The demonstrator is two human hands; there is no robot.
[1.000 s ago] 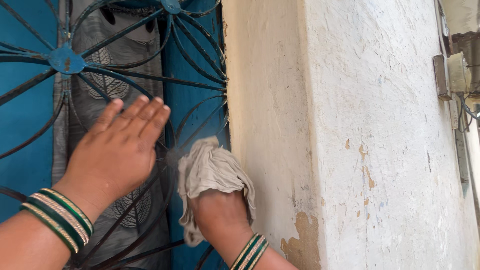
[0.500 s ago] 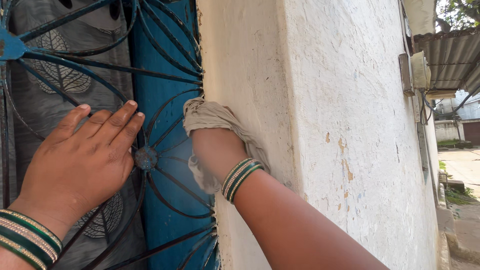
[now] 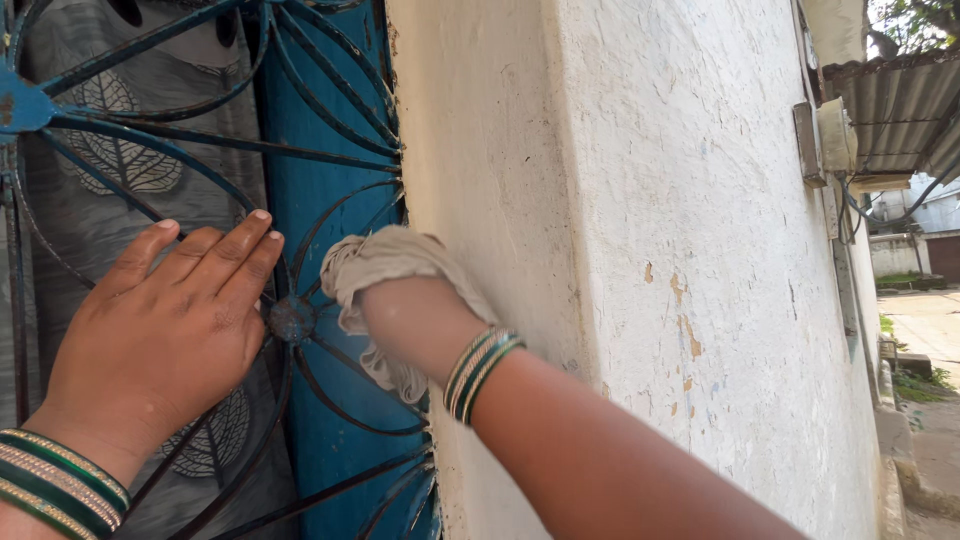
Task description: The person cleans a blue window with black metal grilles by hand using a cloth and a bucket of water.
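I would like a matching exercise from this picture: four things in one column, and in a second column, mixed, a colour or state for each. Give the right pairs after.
Things
1. left hand
2. cloth
3. window grille
4. wall

Colour or state
a. white, with paint chipped off in spots
b. blue curved metal bars
c. open, laid flat against the bars
d. beige, bunched up in the right hand

Pairs: 1-c, 2-d, 3-b, 4-a
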